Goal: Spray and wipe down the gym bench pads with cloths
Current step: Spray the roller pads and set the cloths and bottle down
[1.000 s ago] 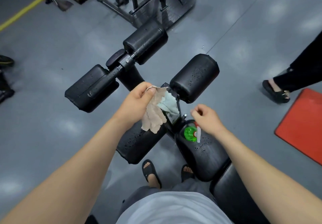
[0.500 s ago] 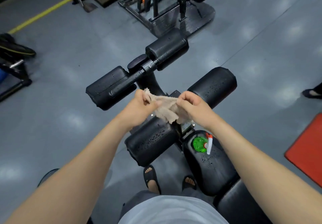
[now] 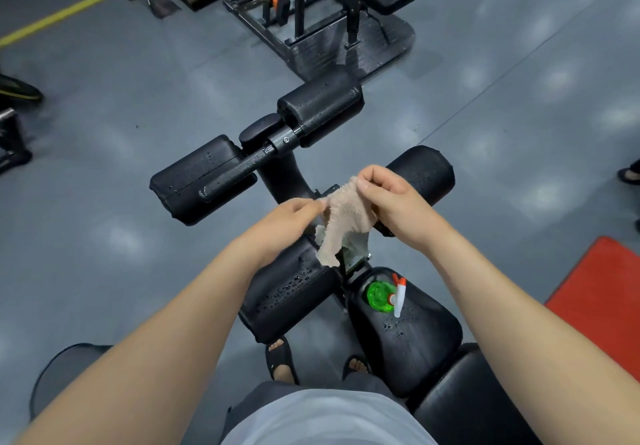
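Observation:
A beige cloth (image 3: pixel 343 223) hangs between my hands above the bench, with a pale green cloth partly showing behind it. My left hand (image 3: pixel 287 219) pinches the cloth's left edge. My right hand (image 3: pixel 388 202) pinches its top edge, held a little higher. Below them lie the black bench pads: a near left roller pad (image 3: pixel 287 292) and a seat pad (image 3: pixel 412 337), both beaded with droplets. A green spray bottle (image 3: pixel 381 296) with a white and red trigger stands on the seat pad. A far left roller pad (image 3: pixel 201 181), a far upper pad (image 3: pixel 322 101) and a right roller pad (image 3: pixel 429 171) are wet too.
A black weight machine on a metal base plate (image 3: pixel 346 46) stands beyond the bench. A red mat (image 3: pixel 602 302) lies on the grey floor at right. My sandalled feet (image 3: pixel 282 361) stand under the bench. Another person's foot (image 3: pixel 628 174) shows at the right edge.
My right hand left the spray bottle and took hold of the cloth. Both hands now spread it, the right hand lifted higher. The view has shifted back from the bench.

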Tool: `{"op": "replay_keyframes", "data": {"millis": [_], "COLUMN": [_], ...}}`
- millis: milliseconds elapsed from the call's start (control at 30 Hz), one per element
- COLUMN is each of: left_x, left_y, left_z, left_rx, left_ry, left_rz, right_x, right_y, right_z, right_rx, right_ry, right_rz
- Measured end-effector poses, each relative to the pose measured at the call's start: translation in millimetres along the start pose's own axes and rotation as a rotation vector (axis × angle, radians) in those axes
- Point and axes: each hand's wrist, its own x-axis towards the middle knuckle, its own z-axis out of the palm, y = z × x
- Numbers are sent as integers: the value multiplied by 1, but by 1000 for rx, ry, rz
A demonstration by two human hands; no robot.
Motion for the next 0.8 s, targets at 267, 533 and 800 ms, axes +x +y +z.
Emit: {"op": "replay_keyframes", "data": {"millis": [267, 533, 800], "left_x": [14, 13, 4], "left_y": [11, 19, 8], "left_z": [9, -2, -42], "left_rx": [31, 29, 156], "left_ry": [-19, 116, 289], "left_rz": [196, 186, 77], "right_x": [7, 14, 55], "right_y": [-3, 0, 15], "right_z": [-15, -20, 32], "right_rx": [213, -207, -384], "right_ry": [-18, 24, -65], "right_rz": [18, 138, 4]}}
